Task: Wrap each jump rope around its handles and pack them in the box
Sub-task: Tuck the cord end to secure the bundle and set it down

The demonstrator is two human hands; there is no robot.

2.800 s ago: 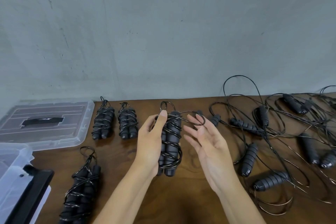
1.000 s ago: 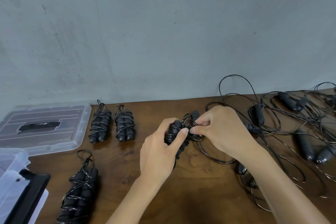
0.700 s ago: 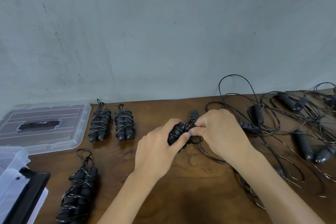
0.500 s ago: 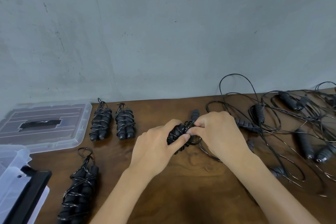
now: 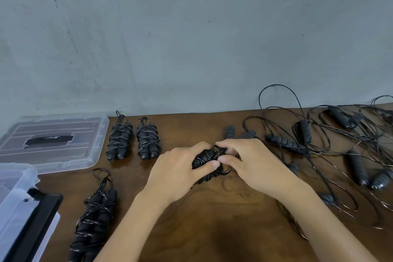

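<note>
Two grips, left hand (image 5: 177,173) and right hand (image 5: 253,162), curled closed on one wrapped jump rope (image 5: 205,160); three wrapped bundles (image 5: 120,136) leftward, loose ropes (image 5: 319,142) rightward.

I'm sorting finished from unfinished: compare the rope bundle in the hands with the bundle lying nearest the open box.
The held bundle is gripped by the left hand while the right hand pinches its cord end; the near bundle lies untouched. The held one sits tilted mid-table, the near one by the box. Both are black handles wound with cord.
</note>
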